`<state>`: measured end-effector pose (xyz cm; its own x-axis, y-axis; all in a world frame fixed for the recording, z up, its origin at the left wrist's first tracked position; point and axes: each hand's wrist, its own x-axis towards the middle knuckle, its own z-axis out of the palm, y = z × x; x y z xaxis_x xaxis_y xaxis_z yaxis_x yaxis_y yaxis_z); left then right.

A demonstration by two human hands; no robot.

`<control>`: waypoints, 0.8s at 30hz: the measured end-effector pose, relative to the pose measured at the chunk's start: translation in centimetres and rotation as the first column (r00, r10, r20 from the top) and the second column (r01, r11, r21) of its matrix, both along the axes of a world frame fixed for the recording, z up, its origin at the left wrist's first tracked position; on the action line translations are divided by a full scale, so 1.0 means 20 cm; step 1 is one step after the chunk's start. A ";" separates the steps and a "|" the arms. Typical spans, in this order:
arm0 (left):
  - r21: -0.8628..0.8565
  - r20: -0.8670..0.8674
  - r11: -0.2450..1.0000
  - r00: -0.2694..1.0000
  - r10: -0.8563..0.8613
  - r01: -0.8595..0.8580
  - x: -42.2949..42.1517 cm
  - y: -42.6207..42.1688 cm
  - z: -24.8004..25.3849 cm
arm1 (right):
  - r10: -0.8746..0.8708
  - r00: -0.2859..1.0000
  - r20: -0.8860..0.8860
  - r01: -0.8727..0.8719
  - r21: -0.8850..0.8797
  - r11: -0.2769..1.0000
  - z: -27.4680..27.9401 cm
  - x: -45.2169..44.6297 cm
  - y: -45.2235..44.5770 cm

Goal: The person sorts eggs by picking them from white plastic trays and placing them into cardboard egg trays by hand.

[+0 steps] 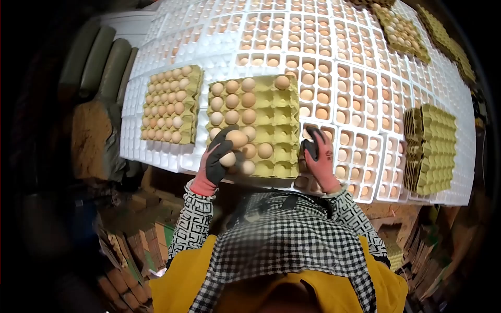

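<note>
My left hand (215,166), in a pink glove with dark-coated fingers, is closed around brown eggs (237,139) at the left edge of a yellow-green pulp egg tray (280,130). Eggs fill much of that tray's left side, with one at its top right corner; many cups on the right show bare. My right hand (320,156), gloved alike, reaches down just right of this tray over a white foam egg tray (355,122). Its fingers are curled into the cells, and whatever they grip is hidden.
Another pulp tray (171,107), full of eggs, sits at the left. Stacked pulp trays (438,148) stand at the right, and one with eggs (404,34) lies at the back right. White foam trays with eggs cover the surface. Dark green rolled bags (99,57) are beyond its left edge.
</note>
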<state>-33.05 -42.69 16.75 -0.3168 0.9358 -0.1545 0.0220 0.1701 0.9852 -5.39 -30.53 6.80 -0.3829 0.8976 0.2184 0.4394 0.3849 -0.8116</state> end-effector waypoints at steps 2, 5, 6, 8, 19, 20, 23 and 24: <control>-0.060 0.097 0.996 0.993 0.065 -0.059 0.04 0.04 0.07 | 0.082 0.989 -0.121 -0.101 -0.161 0.982 0.14 -0.06 0.14; -0.098 0.223 0.988 0.965 0.142 -0.123 0.08 0.16 0.14 | 0.086 0.990 0.111 -0.102 0.153 0.983 0.27 -0.29 0.40; -0.113 0.178 0.984 0.971 0.158 -0.139 0.09 0.19 0.20 | 0.072 0.955 0.288 -0.149 0.257 0.955 0.27 -0.37 0.49; -0.091 0.129 0.976 0.969 0.209 -0.198 0.09 0.22 0.25 | 0.087 0.845 0.527 -0.307 0.346 0.887 0.20 -0.52 0.65; -0.012 0.152 0.980 0.968 0.200 -0.201 -0.57 0.25 0.20 | 0.197 0.960 0.200 -0.163 -0.173 0.971 0.49 -0.87 0.65; -0.031 0.221 0.985 0.960 0.172 -0.169 -0.68 0.31 0.16 | 0.177 0.866 0.468 -0.218 0.034 0.975 0.42 -0.96 0.63; -0.042 -0.074 0.995 0.993 0.089 -0.092 -0.90 0.57 0.15 | 0.125 0.628 0.768 -0.251 0.049 0.967 0.35 -1.15 0.57; 0.020 -0.188 0.996 0.978 0.094 -0.092 -0.94 0.66 0.07 | 0.101 0.736 0.670 -0.205 0.079 0.976 0.35 -1.11 0.55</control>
